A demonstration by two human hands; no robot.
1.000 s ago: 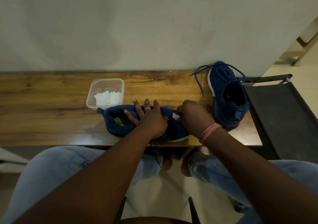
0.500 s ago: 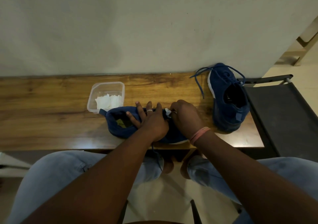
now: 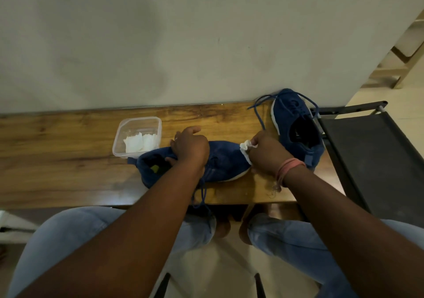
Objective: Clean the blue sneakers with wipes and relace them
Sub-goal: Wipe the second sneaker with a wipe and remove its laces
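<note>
A blue sneaker (image 3: 226,160) lies on its side on the wooden bench (image 3: 68,160), toe to the right, with a lace hanging off the front edge. My left hand (image 3: 190,147) grips its middle near the opening, thumb inside. My right hand (image 3: 267,154) pinches a crumpled white wipe (image 3: 246,146) against the sneaker's toe. The second blue sneaker (image 3: 296,125) stands at the bench's right end against the wall, its laces loose.
A clear plastic tub (image 3: 137,123) with white wipes sits just behind the near sneaker's heel. A black folding chair (image 3: 371,155) stands right of the bench. A pale wall runs behind the bench. My knees in jeans are below the front edge.
My right hand slid the wipe from the sneaker's top out to the toe. My left hand curled from flat fingers into a grip on the sneaker.
</note>
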